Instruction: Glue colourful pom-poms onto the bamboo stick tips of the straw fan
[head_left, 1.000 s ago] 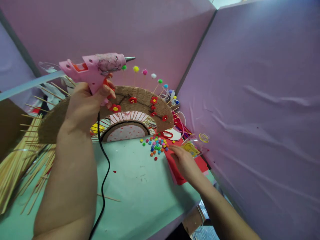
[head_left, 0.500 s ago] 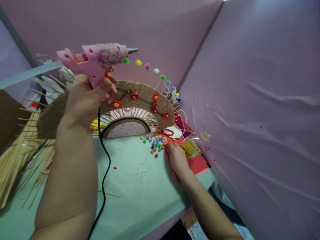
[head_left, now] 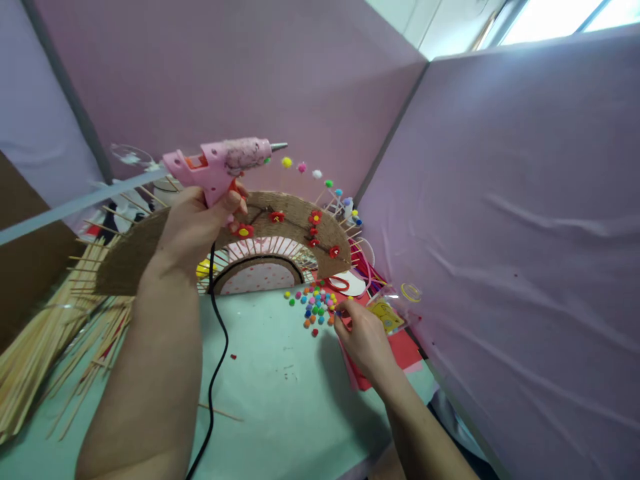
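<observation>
My left hand grips a pink hot glue gun held up in the air, its metal tip pointing right and a clear glue stick jutting out behind it. Its black cord hangs down to the table. Behind the gun stands a half-round fan craft of brown twine with red flowers, wooden skewers and small pompoms on the skewer tips. My right hand rests on the table at the right edge of a heap of small coloured pompoms, fingertips pinched among them; whether one is held cannot be told.
A bundle of bamboo skewers lies at the left on the pale green table. Red paper sheets, a yellow packet in clear plastic and red scissors lie at the right. Pink partition walls close in behind and right.
My right hand has slid left from the red paper to the edge of the pompom heap. The view has tilted up, so the glue gun sits lower in the picture.
</observation>
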`<state>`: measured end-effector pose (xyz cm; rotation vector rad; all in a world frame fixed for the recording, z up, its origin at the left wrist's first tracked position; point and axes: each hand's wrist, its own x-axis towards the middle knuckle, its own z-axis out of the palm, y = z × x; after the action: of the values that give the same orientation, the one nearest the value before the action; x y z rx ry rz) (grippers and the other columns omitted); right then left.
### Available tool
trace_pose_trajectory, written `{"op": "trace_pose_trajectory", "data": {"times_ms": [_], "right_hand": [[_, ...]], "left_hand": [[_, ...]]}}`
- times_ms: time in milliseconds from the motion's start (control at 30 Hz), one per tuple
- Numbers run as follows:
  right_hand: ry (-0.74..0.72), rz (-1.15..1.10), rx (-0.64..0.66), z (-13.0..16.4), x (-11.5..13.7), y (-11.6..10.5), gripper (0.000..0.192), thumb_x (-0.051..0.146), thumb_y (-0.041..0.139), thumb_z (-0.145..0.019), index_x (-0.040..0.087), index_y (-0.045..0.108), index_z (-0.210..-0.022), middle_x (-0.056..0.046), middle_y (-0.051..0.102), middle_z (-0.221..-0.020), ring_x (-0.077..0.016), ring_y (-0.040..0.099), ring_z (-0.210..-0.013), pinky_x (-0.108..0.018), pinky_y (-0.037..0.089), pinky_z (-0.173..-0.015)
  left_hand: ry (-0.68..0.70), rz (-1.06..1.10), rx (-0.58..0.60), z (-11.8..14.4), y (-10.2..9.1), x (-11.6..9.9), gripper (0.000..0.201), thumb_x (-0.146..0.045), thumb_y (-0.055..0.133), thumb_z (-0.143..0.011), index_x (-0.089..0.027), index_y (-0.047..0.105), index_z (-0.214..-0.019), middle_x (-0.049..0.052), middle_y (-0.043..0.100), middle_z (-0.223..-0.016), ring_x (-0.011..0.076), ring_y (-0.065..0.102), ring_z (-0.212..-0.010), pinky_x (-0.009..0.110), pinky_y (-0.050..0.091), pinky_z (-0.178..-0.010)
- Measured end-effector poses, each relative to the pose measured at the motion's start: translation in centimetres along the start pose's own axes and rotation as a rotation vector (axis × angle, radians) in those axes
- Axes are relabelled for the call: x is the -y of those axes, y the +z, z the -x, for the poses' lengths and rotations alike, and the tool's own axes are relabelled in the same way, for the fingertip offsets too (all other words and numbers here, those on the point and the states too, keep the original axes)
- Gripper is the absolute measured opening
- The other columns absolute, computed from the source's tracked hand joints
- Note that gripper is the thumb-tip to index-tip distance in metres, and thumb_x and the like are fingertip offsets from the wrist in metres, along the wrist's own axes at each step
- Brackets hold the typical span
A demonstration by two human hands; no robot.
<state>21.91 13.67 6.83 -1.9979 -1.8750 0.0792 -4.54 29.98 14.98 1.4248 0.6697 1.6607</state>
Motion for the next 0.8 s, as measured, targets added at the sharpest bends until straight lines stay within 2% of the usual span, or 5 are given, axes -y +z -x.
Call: {"op": "trace_pose_trajectory", "data": {"times_ms": [233, 367, 467, 633, 800], "right_hand": [[-0.133, -0.550, -0.172, -4.9, 3.4, -3.7, 0.014, 0.023, 0.058, -0.081, 0.022, 0.066, -0.092, -0.003, 0.073, -0.086, -0.0155, 0.065, -0.071, -0.027, 0.051, -0.067], [-0.095, -1.018, -0.097, -9.1, 4.7, -3.7, 0.020, 0.033, 0.072, -0.072, 0.021, 0.070, -0.088, -0.002, 0.074, -0.082, -0.0153, 0.065, -0.069, -0.027, 0.052, -0.062], [-0.055, -1.265, -0.064, -11.4, 5.8, -3.5, 0.025, 0.031, 0.081, -0.063, 0.021, 0.072, -0.083, -0.001, 0.075, -0.083, -0.0145, 0.067, -0.072, -0.026, 0.054, -0.066], [-0.065, -1.428, -0.099, -14.0, 7.9, -4.4, 0.031, 0.028, 0.083, -0.060, 0.022, 0.074, -0.089, -0.001, 0.076, -0.084, -0.0158, 0.071, -0.079, -0.029, 0.056, -0.076], [-0.230, -1.436, -0.235, -16.6, 10.1, -6.3, 0.027, 0.031, 0.081, -0.065, 0.021, 0.074, -0.089, -0.002, 0.076, -0.086, -0.0152, 0.070, -0.083, -0.033, 0.056, -0.086]], "left_hand": [[-0.094, 0.033, -0.012, 0.3, 0.1, -1.2, 0.027, -0.037, 0.079, -0.071, -0.015, 0.067, -0.082, 0.002, 0.063, -0.071, 0.0086, 0.050, -0.053, 0.021, 0.043, -0.046], [-0.100, 0.047, 0.014, 0.3, 0.0, -1.2, 0.029, -0.038, 0.080, -0.069, -0.016, 0.067, -0.082, 0.001, 0.061, -0.066, 0.0086, 0.048, -0.050, 0.021, 0.042, -0.046], [-0.124, 0.054, 0.026, 0.4, -0.2, -1.2, 0.028, -0.036, 0.079, -0.069, -0.016, 0.067, -0.084, 0.000, 0.061, -0.066, 0.0082, 0.048, -0.050, 0.022, 0.044, -0.048], [-0.151, 0.039, -0.008, 0.4, -0.2, -1.7, 0.033, -0.039, 0.081, -0.064, -0.014, 0.067, -0.081, 0.001, 0.062, -0.066, 0.0083, 0.049, -0.050, 0.022, 0.044, -0.046], [-0.177, 0.037, 0.029, 0.5, -0.2, -2.0, 0.039, -0.041, 0.083, -0.060, -0.014, 0.065, -0.082, -0.001, 0.059, -0.063, 0.0082, 0.047, -0.047, 0.023, 0.044, -0.048]]}}
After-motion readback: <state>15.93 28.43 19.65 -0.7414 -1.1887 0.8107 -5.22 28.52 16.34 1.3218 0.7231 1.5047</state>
